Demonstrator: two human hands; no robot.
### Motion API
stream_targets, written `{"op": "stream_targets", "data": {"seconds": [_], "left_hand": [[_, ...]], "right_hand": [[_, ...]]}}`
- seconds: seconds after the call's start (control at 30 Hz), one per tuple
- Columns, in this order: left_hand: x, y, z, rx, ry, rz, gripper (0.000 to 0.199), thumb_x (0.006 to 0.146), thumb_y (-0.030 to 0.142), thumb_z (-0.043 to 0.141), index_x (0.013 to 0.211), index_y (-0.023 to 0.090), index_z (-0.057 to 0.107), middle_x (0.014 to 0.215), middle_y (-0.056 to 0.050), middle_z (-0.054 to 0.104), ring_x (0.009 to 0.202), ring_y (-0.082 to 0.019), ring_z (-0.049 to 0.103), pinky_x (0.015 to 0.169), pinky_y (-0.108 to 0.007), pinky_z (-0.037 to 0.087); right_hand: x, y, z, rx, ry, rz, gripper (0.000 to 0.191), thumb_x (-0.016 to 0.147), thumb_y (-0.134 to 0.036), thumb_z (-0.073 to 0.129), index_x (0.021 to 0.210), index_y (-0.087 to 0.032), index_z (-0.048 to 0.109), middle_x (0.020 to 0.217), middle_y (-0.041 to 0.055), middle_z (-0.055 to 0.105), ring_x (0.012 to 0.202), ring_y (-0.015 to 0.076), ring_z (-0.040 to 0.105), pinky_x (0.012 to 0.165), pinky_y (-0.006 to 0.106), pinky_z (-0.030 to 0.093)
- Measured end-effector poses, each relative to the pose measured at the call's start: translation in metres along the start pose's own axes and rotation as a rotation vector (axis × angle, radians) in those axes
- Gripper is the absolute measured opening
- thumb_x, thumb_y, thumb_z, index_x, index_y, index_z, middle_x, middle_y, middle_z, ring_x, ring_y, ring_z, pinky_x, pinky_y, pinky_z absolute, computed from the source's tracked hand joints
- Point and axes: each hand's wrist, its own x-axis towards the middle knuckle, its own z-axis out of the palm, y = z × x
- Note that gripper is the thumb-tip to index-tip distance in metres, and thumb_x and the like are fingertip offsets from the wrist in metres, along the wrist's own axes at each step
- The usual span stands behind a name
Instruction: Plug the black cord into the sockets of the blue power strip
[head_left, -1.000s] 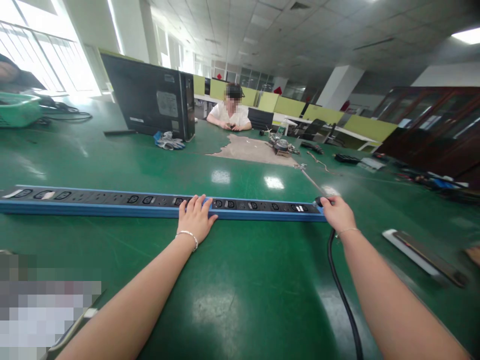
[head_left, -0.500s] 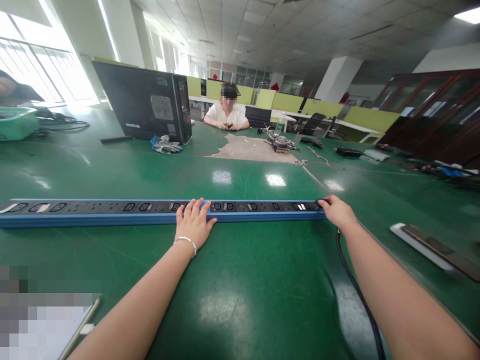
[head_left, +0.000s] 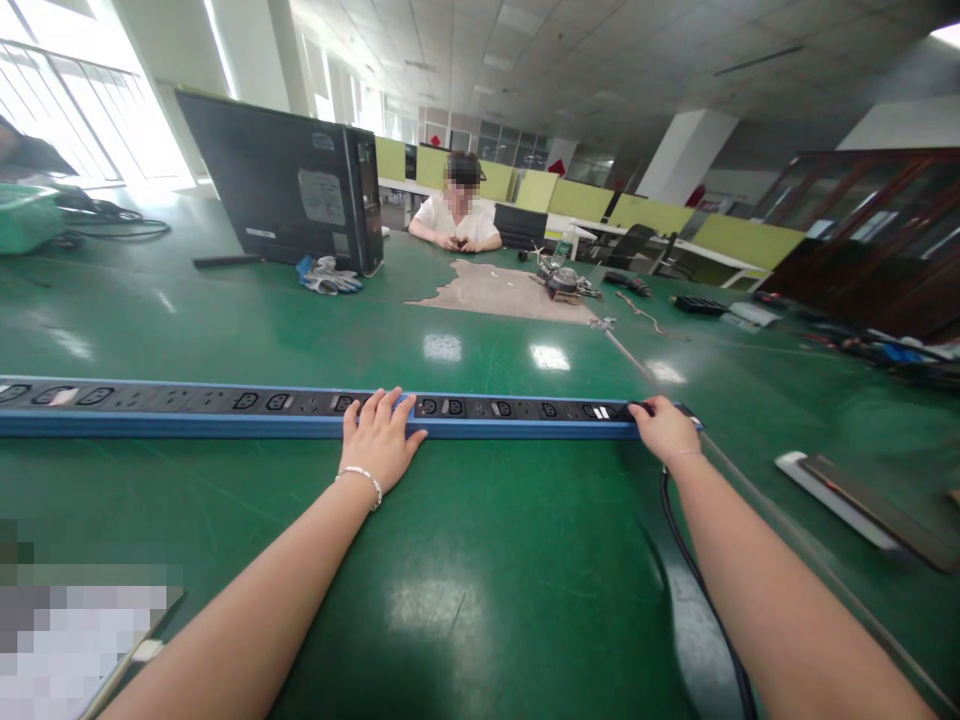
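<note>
A long blue-and-black power strip (head_left: 225,427) is lying crosswise on the green table (head_left: 510,560); its left end is running out of view, and its right end is showing just past the right hand (head_left: 666,428). Green tabletop is stretching along both long edges of the strip. Beyond the far edge, a black computer case (head_left: 274,185) is standing to the left, with a pair of gloves (head_left: 330,277) lying in front of it, and a torn bare patch (head_left: 499,290) is spreading before a seated person (head_left: 454,218). To the right, well apart from the strip, a flat dark-and-white object (head_left: 862,508) is resting beyond the right forearm.

The left hand (head_left: 377,440) is lying palm down over the middle of the strip, its fingers slightly spread across the socket face and its thumb angling out along the near edge. The right hand is pinching a black plug (head_left: 637,411) between thumb and fingers, at the sockets near the strip's right end; whether it is seated, one cannot tell. A black cable (head_left: 691,560) is trailing from below that hand towards the bottom of the view.
</note>
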Motion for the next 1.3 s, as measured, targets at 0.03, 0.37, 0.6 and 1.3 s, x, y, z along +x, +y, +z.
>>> {"op": "stream_targets", "data": {"seconds": [0.03,0.37,0.6,1.3], "left_hand": [[0.000,0.000,0.000,0.004,0.001,0.002,0.049,0.084,0.045,0.045,0.129,0.024,0.045,0.138,-0.008,0.046,0.130,-0.026,0.034,0.107,-0.047,0.016],[0.000,-0.001,-0.001,0.042,0.018,0.021,0.049,0.084,0.045,0.045,0.128,0.022,0.047,0.136,-0.009,0.048,0.126,-0.029,0.037,0.106,-0.048,0.018],[0.001,0.000,-0.003,0.051,-0.003,0.011,0.050,0.084,0.045,0.045,0.128,0.021,0.047,0.136,-0.010,0.047,0.126,-0.029,0.037,0.105,-0.049,0.019],[0.000,-0.001,-0.002,0.044,0.012,0.020,0.049,0.085,0.045,0.045,0.129,0.022,0.046,0.137,-0.009,0.047,0.128,-0.028,0.036,0.105,-0.048,0.018]], "right_hand": [[0.000,0.001,0.001,0.016,0.003,0.004,0.042,0.083,-0.046,0.044,0.107,-0.016,0.060,0.094,0.0129,0.067,0.086,0.0242,0.062,0.073,0.033,0.045],[0.005,0.005,0.010,0.083,0.001,0.026,0.042,0.082,-0.045,0.045,0.108,-0.014,0.058,0.104,0.0150,0.064,0.097,0.0272,0.059,0.082,0.036,0.044],[0.002,0.004,0.009,0.106,0.006,0.039,0.041,0.081,-0.044,0.046,0.107,-0.015,0.058,0.104,0.0150,0.064,0.098,0.0275,0.058,0.083,0.037,0.043],[-0.009,-0.006,0.002,0.100,-0.030,0.077,0.042,0.086,-0.043,0.040,0.113,-0.014,0.054,0.102,0.0167,0.064,0.097,0.0278,0.060,0.079,0.035,0.044]]}}
